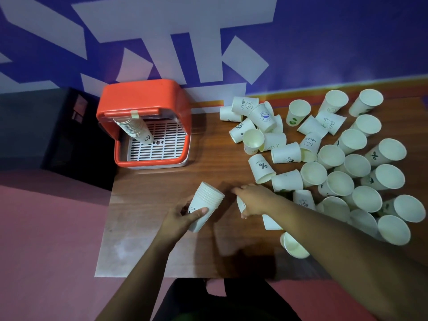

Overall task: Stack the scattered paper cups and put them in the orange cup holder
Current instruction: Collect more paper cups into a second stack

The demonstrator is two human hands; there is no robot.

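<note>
Both curled: left hand [183,216] grips stack [208,200], right hand [253,200] cup [240,204].

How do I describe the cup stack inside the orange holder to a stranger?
The orange cup holder stands at the wooden table's far left. Over its white grille leans a stack of cups; unlike the other stack, gripped by the left hand, nobody holds it.

Cup holder [143,93] is sitting back left on table [208,147], cup stack [136,130] inside. Loose cups [354,165] are lying scattered right.
</note>
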